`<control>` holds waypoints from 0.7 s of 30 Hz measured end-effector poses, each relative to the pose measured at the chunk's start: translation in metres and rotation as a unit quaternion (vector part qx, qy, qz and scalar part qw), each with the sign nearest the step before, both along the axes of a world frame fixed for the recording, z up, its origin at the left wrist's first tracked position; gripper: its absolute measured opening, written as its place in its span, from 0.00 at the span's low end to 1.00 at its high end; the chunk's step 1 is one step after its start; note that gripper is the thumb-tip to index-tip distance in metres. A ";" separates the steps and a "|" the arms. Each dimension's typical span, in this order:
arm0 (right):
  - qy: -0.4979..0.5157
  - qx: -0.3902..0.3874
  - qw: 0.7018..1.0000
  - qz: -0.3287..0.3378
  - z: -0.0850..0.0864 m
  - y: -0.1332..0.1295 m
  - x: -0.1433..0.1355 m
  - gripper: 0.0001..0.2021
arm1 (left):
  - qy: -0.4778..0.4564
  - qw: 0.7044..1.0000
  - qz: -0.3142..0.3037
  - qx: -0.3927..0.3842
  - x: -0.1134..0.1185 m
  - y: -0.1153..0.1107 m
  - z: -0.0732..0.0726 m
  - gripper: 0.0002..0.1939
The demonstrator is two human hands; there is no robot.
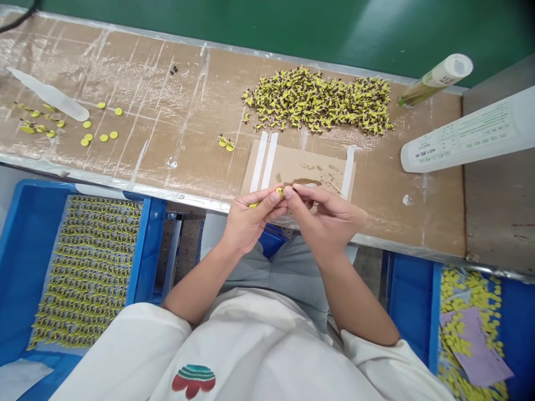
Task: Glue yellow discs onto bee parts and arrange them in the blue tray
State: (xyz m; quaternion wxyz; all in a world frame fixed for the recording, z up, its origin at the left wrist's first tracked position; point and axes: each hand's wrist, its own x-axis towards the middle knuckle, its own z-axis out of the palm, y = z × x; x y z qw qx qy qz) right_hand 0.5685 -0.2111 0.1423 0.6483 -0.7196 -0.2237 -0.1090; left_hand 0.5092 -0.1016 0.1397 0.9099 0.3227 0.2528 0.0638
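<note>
The left hand (pixel 246 220) is pinching shut on a small yellow part (pixel 279 192), thumb and forefinger closed around it, and the right hand (pixel 324 214) is meeting it from three o'clock, its fingertips closed on the same part. Both hands are hovering just over the near edge of the table (pixel 175 111), with the part held between them above the person's lap.

Just beyond the hands, at twelve o'clock, a card (pixel 301 167) is lying taped flat with white strips. Further out at twelve to one o'clock a heap (pixel 317 100) of yellow-and-dark parts is spreading across the table. At two o'clock two white tubes (pixel 468 136) are lying on their sides. Far out at ten o'clock loose yellow discs (pixel 100 125) are sitting beside a clear bottle (pixel 50 96).

Below the table, a blue tray (pixel 25 267) at eight o'clock is holding parts in neat rows, and a bin (pixel 412 301) at four o'clock is holding loose yellow pieces.

To my eye the risk is the grip: the part is tiny and held only by fingertips at the table's edge, so a slip would likely be dropping it into the lap or between the tray and bin.
</note>
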 end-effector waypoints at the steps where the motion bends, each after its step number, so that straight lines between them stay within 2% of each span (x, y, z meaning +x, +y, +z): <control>1: -0.008 -0.008 1.000 -0.007 0.000 0.002 0.000 0.04 | 0.004 1.000 0.007 -0.004 0.000 0.001 0.000 0.12; 4: -0.021 -0.029 0.999 -0.016 0.000 0.010 0.002 0.04 | 0.014 0.999 0.037 -0.015 0.002 0.004 0.000 0.10; 8: -0.006 -0.035 0.999 0.005 -0.002 0.019 0.006 0.05 | 0.021 0.997 0.072 -0.036 0.002 0.009 0.002 0.05; 11: 0.009 -0.040 0.999 0.013 -0.005 0.025 0.006 0.05 | 0.015 0.995 0.089 -0.045 0.000 0.014 0.001 0.06; 17: 0.066 0.007 0.997 0.047 -0.008 0.040 0.001 0.07 | -0.002 0.993 0.115 -0.011 -0.007 0.027 -0.003 0.10; 21: 0.062 0.003 0.997 0.052 -0.008 0.053 0.000 0.08 | -0.004 0.992 0.126 0.019 -0.012 0.038 -0.004 0.11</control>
